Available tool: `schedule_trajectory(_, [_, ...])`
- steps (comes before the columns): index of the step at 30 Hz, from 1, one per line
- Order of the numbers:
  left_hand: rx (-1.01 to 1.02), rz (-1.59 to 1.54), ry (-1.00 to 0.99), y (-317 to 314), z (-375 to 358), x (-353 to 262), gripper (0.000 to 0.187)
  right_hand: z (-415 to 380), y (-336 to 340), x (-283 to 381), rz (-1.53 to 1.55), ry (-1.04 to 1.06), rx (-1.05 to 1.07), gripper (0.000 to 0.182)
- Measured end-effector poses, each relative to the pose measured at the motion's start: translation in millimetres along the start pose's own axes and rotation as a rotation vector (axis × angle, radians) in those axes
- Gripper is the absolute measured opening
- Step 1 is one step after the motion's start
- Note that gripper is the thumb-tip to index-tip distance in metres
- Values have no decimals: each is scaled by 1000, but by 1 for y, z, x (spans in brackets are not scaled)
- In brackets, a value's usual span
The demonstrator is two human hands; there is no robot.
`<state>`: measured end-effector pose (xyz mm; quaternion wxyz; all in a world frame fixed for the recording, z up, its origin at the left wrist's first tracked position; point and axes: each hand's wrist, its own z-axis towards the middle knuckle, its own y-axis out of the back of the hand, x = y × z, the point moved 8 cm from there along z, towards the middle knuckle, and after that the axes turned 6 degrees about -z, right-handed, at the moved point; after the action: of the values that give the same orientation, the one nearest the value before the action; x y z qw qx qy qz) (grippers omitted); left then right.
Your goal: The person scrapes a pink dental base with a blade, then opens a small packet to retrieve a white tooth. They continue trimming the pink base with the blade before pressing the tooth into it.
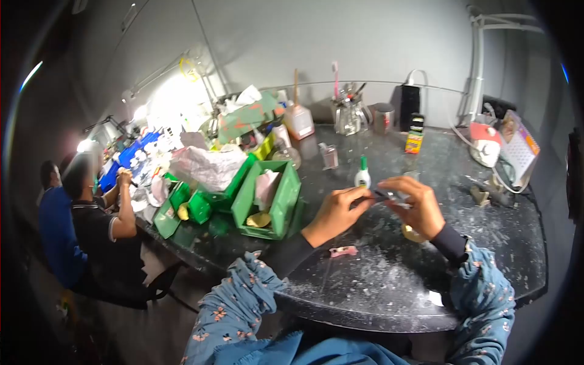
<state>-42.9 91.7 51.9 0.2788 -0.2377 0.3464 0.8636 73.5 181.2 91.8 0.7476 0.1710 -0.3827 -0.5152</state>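
My left hand [339,214] and my right hand [420,207] come together above the dark, dusty tabletop [340,292]. Between their fingertips is a small dark object [380,196], too small to make out, and both hands pinch it. Just behind them stands a white bottle with a green tip [362,176]. A small pink piece [343,251] lies below my left hand. Partly hidden under my right hand is a round yellowish item [413,233].
Green bins [286,210] with crumpled material stand on the left. Behind are a glass jar of tools [350,118], a clear plastic bottle [299,121] and a yellow-green box [415,135]. A red-white device [485,145] stands right. Two people [91,225] sit far left.
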Motion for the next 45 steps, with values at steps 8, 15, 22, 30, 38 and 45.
schedule_trajectory(8, [38,53,-58,-1,3,-12,13,-1,-1,-10,-147,94,104,25])
schedule_trajectory(15, [-77,98,-306,13,4,-42,11,4,31,13,-206,173,-298,37])
schedule_trajectory(22, [-136,-73,-292,19,-3,-62,12,7,15,50,62,71,-63,29])
schedule_trajectory(30, [-188,-75,-215,19,-10,-32,14,6,1,0,247,-215,139,48])
schedule_trajectory(38, [-191,-269,57,12,-7,-16,19,7,9,9,2,-254,29,22])
schedule_trajectory(45, [-101,-227,152,8,-4,-1,7,4,4,20,-43,-78,138,21])
